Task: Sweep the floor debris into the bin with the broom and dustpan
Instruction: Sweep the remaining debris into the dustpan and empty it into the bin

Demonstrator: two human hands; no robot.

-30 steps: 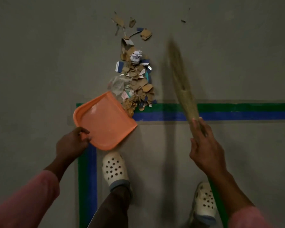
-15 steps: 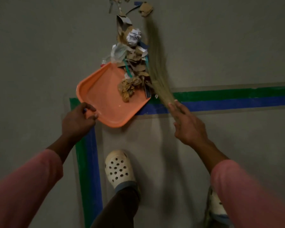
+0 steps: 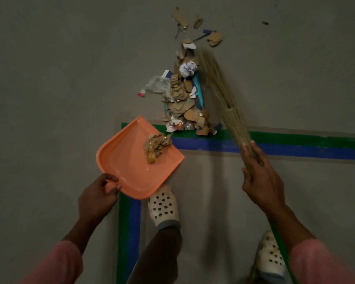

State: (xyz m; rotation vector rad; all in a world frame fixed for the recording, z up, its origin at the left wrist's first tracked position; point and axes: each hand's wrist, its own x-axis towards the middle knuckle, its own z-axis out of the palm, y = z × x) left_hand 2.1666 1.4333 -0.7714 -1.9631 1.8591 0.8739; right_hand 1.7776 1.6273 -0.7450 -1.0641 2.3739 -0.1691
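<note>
An orange dustpan [image 3: 129, 167] lies low over the grey floor with a small brown clump of scraps [image 3: 156, 144] near its open lip. My left hand [image 3: 97, 196] grips its near rim. A pile of cardboard bits, paper and a crumpled white wad [image 3: 184, 95] stretches away from the pan's lip, with a clear plastic wrapper [image 3: 157, 85] at its left. My right hand [image 3: 260, 181] holds a straw broom [image 3: 223, 93] whose bristles lie along the pile's right side. No bin is in view.
Green and blue tape lines [image 3: 295, 144] form a corner on the floor under the pan. My two white clogs [image 3: 164, 206] stand just behind it. Loose cardboard scraps [image 3: 214, 38] lie farther out.
The dustpan has drawn back from the pile toward me, keeping one brown clump. The broom has moved from the pile's middle to its right edge.
</note>
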